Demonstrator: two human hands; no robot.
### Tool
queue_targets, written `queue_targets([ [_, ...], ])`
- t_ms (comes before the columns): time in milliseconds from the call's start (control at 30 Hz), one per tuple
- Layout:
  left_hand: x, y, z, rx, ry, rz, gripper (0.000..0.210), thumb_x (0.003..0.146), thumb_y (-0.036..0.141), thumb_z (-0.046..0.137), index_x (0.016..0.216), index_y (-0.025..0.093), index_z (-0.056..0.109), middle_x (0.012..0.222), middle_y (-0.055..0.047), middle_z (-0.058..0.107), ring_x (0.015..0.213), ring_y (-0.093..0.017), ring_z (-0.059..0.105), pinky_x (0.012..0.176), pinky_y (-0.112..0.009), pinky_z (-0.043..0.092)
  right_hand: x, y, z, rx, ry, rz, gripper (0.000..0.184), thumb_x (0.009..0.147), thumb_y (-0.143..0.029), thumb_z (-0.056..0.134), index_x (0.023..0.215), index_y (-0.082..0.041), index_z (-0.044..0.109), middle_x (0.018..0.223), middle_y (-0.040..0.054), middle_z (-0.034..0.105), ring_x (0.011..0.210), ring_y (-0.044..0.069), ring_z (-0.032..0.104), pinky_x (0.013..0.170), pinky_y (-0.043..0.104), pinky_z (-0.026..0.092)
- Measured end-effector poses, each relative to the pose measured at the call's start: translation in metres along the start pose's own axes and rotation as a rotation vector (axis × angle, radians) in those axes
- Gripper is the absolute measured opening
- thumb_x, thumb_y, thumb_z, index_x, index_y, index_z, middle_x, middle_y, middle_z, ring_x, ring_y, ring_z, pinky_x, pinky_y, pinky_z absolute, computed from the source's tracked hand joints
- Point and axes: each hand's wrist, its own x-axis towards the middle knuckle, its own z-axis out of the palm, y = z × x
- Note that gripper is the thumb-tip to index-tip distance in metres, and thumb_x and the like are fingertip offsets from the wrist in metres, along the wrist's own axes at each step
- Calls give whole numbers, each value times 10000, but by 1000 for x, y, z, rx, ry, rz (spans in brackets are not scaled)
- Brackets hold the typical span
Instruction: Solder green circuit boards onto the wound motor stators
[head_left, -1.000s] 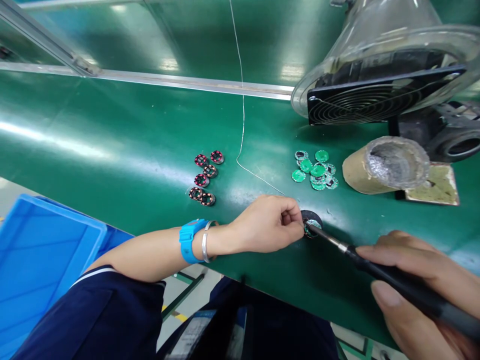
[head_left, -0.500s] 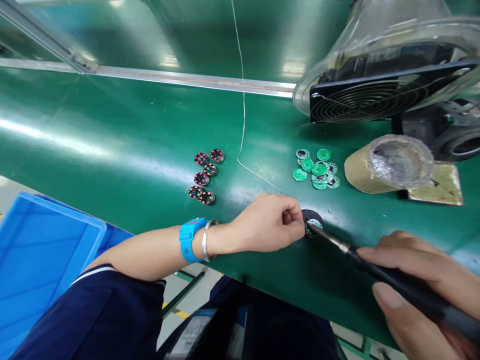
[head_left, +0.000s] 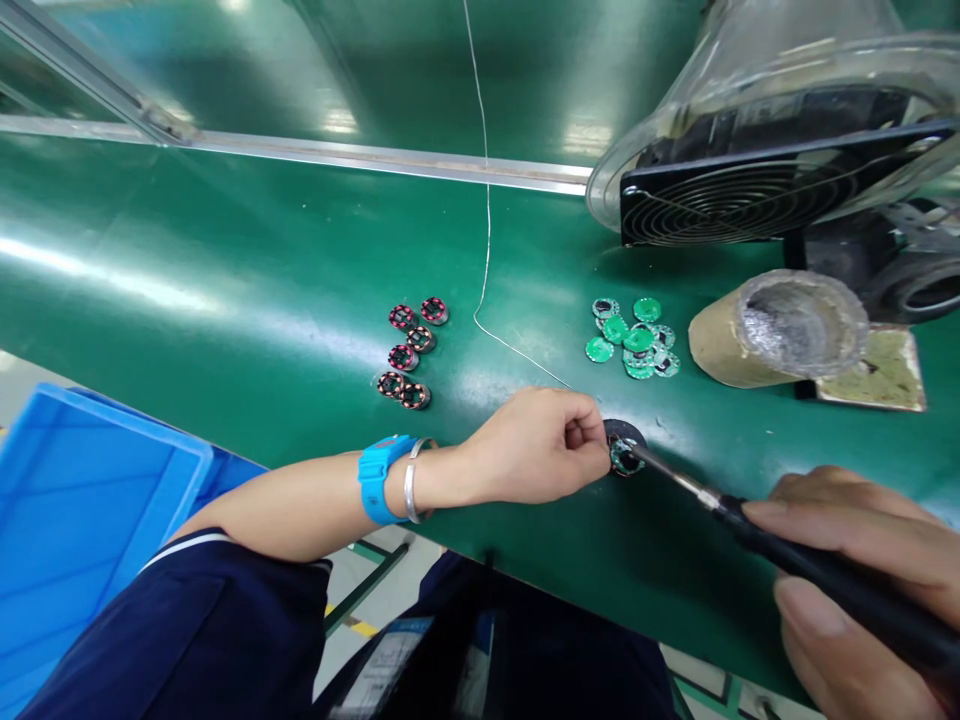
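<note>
My left hand is closed in a pinch beside a small round circuit board, which lies at a black round base. A thin solder wire runs down the bench and passes behind my left knuckles, into the pinch; its end is hidden. At the lower right, my right hand is wrapped round the black handle of a soldering iron. The iron's tip is at the board's right edge; whether it touches cannot be made out.
Several copper-wound stator coils stand on the green bench. A pile of green round boards lies right of the wire. Beyond are a cardboard tube cup, a sponge pad and a fan. A blue crate sits lower left.
The soldering iron and my right hand have drawn back slightly to the right, and the tip has moved from the board's middle toward its edge. My left hand has stayed in place.
</note>
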Motion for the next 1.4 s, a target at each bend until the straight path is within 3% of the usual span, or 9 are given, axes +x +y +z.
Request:
queue_targets([
  [100, 0, 1, 0, 1, 0, -1, 82, 746, 197, 547, 702, 167, 610, 613, 40, 608, 535, -68, 528, 508, -189, 392, 2, 0, -2, 105, -53, 45, 217, 817, -202, 622, 1001, -282, 704, 721, 51, 631, 638, 219, 640, 482, 359, 496],
  [200, 0, 2, 0, 14, 9, 3, 75, 738, 185, 555, 693, 165, 611, 612, 40, 606, 538, -68, 524, 516, -190, 391, 9, -7, -2, 89, 0, 68, 203, 827, -198, 617, 1000, -271, 693, 728, 49, 632, 647, 199, 627, 502, 351, 481],
  [367, -1, 3, -1, -13, 2, -10, 74, 744, 178, 561, 705, 162, 622, 621, 42, 616, 560, -70, 546, 534, -186, 402, 13, -14, 15, -32, 28, 130, 300, 864, -186, 602, 1152, -248, 657, 789, 36, 677, 636, 160, 648, 517, 299, 498],
  [467, -1, 2, -1, -29, -1, -2, 88, 762, 180, 561, 734, 158, 641, 641, 35, 628, 584, -73, 558, 543, -184, 409, 11, -10, 30, -176, 110, 58, 330, 852, -126, 641, 1157, -249, 656, 813, -10, 697, 654, 120, 656, 621, 255, 526],
  [600, -2, 0, -1, -49, -11, 26, 90, 770, 180, 564, 737, 151, 643, 620, 37, 612, 577, -72, 549, 536, -181, 410, 15, -6, 44, -201, -35, -100, 330, 795, -163, 742, 1108, -192, 641, 844, -1, 682, 652, 98, 602, 655, 246, 502],
  [900, -2, -6, 1, -133, -32, 43, 62, 761, 147, 569, 763, 151, 631, 623, 47, 589, 547, -54, 520, 500, -157, 417, 17, -9, 48, -121, -62, -62, 350, 808, -165, 716, 1139, -194, 607, 792, -13, 630, 650, 101, 577, 628, 245, 483],
  [1067, -3, -7, 1, -88, 74, 197, 181, 742, 213, 667, 903, 150, 616, 817, 24, 583, 499, -19, 506, 490, -161, 455, 17, -10, 42, -203, -37, -18, 285, 859, -256, 676, 1128, -233, 586, 922, 11, 694, 731, 126, 659, 638, 242, 507],
  [1167, -1, -10, 3, -60, 73, 323, 210, 790, 246, 660, 979, 157, 637, 903, 1, 596, 493, -8, 522, 506, -164, 476, 15, -9, 37, -238, -45, 36, 269, 880, -316, 649, 1129, -243, 581, 959, 13, 706, 765, 132, 685, 650, 231, 526],
  [1400, 2, -9, 11, 73, 167, 418, 65, 798, 164, 627, 767, 156, 684, 771, -1, 630, 650, -76, 577, 606, -192, 477, 10, -6, 37, -261, -52, 39, 280, 882, -336, 656, 1146, -269, 588, 994, 0, 717, 771, 133, 700, 631, 230, 529],
])
